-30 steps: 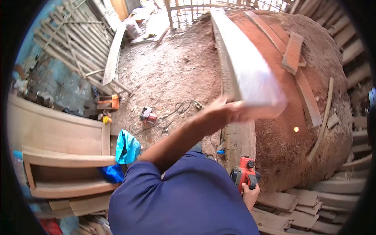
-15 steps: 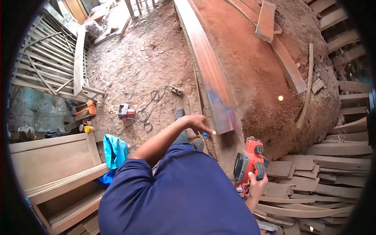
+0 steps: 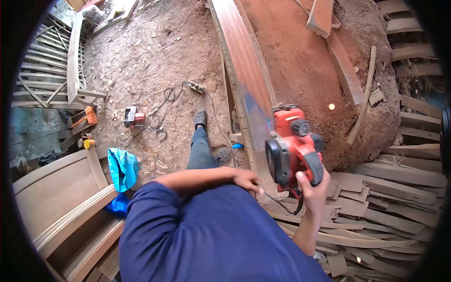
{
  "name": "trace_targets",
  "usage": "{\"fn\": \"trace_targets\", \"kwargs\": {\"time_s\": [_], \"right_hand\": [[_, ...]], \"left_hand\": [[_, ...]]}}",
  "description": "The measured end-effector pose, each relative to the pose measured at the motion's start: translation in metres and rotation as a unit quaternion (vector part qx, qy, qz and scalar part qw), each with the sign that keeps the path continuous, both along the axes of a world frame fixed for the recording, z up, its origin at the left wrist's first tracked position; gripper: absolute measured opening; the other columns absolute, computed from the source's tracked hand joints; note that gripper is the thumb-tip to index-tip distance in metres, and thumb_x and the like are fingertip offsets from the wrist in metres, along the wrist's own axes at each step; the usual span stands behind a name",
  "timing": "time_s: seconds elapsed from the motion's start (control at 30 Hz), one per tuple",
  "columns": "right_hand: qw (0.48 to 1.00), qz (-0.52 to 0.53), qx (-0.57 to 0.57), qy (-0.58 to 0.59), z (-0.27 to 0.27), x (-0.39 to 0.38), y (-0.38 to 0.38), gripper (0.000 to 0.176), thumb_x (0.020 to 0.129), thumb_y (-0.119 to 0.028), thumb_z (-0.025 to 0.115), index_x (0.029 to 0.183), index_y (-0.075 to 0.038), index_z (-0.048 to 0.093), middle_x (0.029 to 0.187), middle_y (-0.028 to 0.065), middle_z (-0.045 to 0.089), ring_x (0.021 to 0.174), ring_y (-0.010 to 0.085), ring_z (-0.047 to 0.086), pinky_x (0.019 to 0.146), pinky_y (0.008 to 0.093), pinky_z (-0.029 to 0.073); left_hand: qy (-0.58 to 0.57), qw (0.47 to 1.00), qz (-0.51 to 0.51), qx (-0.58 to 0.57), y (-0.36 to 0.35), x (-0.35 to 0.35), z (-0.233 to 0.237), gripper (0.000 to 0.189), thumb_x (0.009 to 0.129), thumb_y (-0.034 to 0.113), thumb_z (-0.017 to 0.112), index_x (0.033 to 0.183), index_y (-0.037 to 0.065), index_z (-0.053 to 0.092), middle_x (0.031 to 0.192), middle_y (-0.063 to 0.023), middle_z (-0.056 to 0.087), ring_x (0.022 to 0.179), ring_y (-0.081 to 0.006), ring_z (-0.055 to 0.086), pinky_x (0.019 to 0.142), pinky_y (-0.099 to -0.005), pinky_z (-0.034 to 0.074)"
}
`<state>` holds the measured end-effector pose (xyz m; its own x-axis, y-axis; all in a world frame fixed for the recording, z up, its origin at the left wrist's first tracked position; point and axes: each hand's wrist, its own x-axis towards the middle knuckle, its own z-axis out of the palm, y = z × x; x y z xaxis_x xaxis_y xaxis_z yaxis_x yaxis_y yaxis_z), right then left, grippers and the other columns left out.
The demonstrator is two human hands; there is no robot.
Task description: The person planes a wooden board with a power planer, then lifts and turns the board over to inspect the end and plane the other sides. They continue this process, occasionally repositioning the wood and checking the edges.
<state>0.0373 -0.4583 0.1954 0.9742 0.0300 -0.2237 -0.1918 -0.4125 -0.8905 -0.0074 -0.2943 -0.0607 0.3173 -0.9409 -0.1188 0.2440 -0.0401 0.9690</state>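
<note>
Right hand (image 3: 314, 190) closed firmly around the black rear handle of a red power planer (image 3: 287, 123), which I see held over the near end of a reddish-brown board (image 3: 237, 33); contact between them I cannot tell. Any lettering on the planer's casing is too small for me to read. Its long axis slants from the grip up and slightly left, nose away from the wearer, the black side cover facing left. Left hand (image 3: 248, 180) with fingers partly curled, the planer's black cord (image 3: 281, 203) at its fingertips; whether it is pinched I cannot tell. The board, bluish-stained near the planer, runs lengthwise away from the wearer. Farther out, I note a red-and-silver tool (image 3: 134, 117) and a socket strip (image 3: 196, 87) on the shavings-strewn floor (image 3: 155, 51) to the left, and piled planks (image 3: 394, 192) to the right.
</note>
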Motion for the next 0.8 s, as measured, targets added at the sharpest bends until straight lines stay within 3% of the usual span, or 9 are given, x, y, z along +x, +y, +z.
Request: {"fn": "trace_targets", "kwargs": {"time_s": [0.07,0.13,0.23,0.33,0.4,0.5,0.57,0.63,0.8], "right_hand": [[0.996,0.067,-0.055,0.006,-0.011,0.01,0.013,0.02,0.08,-0.005,0.071,0.098,0.0,0.064,0.081,0.0019,0.063,0.074,0.0095,0.057,0.071,0.0283,0.048],[0.99,0.08,-0.07,0.095,-0.021,0.016,0.025,0.018,0.08,-0.006,0.07,0.096,0.0,0.063,0.075,0.0034,0.062,0.073,0.0116,0.058,0.071,0.0302,0.049],[0.986,0.132,-0.101,-0.025,-0.067,0.023,0.033,0.018,0.079,-0.008,0.07,0.093,0.0,0.062,0.073,0.0065,0.061,0.068,0.0152,0.058,0.069,0.0325,0.05],[0.983,0.134,-0.122,-0.04,-0.098,0.035,0.045,0.017,0.079,-0.01,0.069,0.089,0.0,0.06,0.074,0.0126,0.063,0.069,0.0273,0.063,0.072,0.0396,0.051],[0.981,0.135,-0.137,-0.032,-0.11,0.049,0.062,0.017,0.078,-0.011,0.068,0.087,-0.001,0.056,0.075,0.02,0.062,0.071,0.0397,0.064,0.071,0.0443,0.051],[0.968,0.15,-0.174,-0.104,-0.117,0.089,0.095,0.02,0.077,-0.011,0.067,0.09,-0.001,0.057,0.077,0.025,0.061,0.079,0.0467,0.063,0.073,0.0495,0.05],[0.967,0.159,-0.184,-0.073,-0.132,0.126,0.116,0.028,0.075,-0.016,0.069,0.095,0.001,0.06,0.088,0.023,0.064,0.089,0.0428,0.062,0.082,0.0469,0.049],[0.97,0.136,-0.188,-0.077,-0.138,0.166,0.152,0.029,0.073,-0.017,0.068,0.096,0.0,0.063,0.088,0.0245,0.064,0.09,0.0429,0.062,0.083,0.0474,0.049],[0.97,0.134,-0.164,-0.12,-0.153,0.274,0.232,0.031,0.072,-0.017,0.067,0.095,0.003,0.067,0.083,0.0261,0.068,0.08,0.0429,0.068,0.076,0.0463,0.053]], "left_hand": [[-0.078,0.984,0.105,0.119,0.061,0.0,-0.01,0.052,0.098,0.053,0.057,0.111,0.005,0.071,0.106,-0.0196,0.071,0.1,-0.0317,0.068,0.089,-0.0419,0.051],[-0.103,0.962,0.171,0.188,0.111,-0.012,-0.011,0.049,0.098,0.051,0.058,0.105,0.004,0.071,0.098,-0.0197,0.071,0.095,-0.0333,0.068,0.087,-0.0414,0.051],[-0.071,0.946,0.223,0.223,0.154,-0.028,-0.002,0.042,0.096,0.044,0.064,0.092,0.003,0.071,0.081,-0.017,0.068,0.074,-0.0275,0.065,0.069,-0.0406,0.048],[-0.03,0.926,0.287,0.243,0.168,-0.04,0.025,0.036,0.094,0.039,0.069,0.089,0.003,0.072,0.078,-0.0157,0.068,0.071,-0.0256,0.065,0.067,-0.0383,0.048],[-0.028,0.874,0.419,0.246,0.173,-0.048,0.023,0.03,0.092,0.032,0.072,0.088,0.002,0.073,0.076,-0.014,0.069,0.071,-0.0228,0.066,0.067,-0.0361,0.049],[-0.025,0.822,0.488,0.291,0.191,-0.041,0.031,0.027,0.091,0.028,0.072,0.087,0.001,0.072,0.076,-0.0121,0.069,0.072,-0.019,0.066,0.069,-0.034,0.05],[-0.032,0.808,0.52,0.273,0.206,-0.033,0.017,0.027,0.091,0.026,0.072,0.085,-0.001,0.071,0.075,-0.011,0.069,0.072,-0.0157,0.065,0.069,-0.0322,0.05],[-0.043,0.754,0.59,0.285,0.225,-0.02,0.011,0.03,0.091,0.029,0.073,0.086,-0.001,0.071,0.076,-0.0129,0.069,0.07,-0.0194,0.065,0.067,-0.033,0.05],[0.035,0.718,0.632,0.291,0.277,0.029,0.0,0.029,0.093,0.027,0.071,0.085,-0.001,0.071,0.071,-0.005,0.068,0.069,-0.0094,0.06,0.066,-0.029,0.048]]}}
